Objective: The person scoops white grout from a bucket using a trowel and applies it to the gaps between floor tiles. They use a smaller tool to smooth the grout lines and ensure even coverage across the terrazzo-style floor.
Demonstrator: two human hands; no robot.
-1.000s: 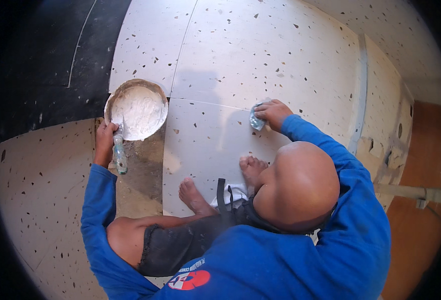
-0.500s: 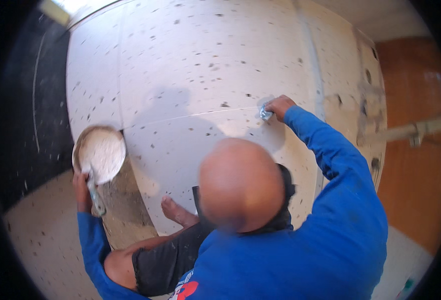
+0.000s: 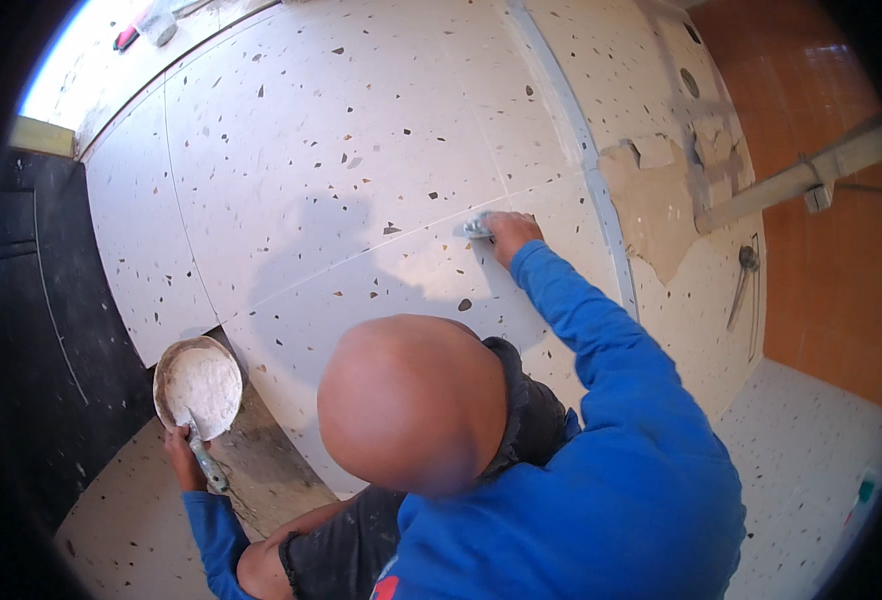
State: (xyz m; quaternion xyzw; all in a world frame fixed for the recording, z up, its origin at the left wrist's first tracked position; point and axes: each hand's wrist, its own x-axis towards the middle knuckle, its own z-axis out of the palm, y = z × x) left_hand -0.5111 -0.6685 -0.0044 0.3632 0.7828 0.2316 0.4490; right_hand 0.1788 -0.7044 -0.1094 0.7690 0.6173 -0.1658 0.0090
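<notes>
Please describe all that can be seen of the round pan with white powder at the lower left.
The round pan is a shallow, worn, metal-looking dish with a stained, greyish rim. It is nearly full of white powder or paste. It lies about level at the lower left, near the edge of the speckled tiles and beside the bare grey strip of floor. The left hand is at its near rim and grips a trowel, whose blade reaches into the white material.

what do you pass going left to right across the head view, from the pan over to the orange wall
round pan of white powder with the left hand gripping a trowel at its edge → person's head → right hand pressing a small tool on the speckled tile joint → grey strip → bare patch → orange wall
</notes>
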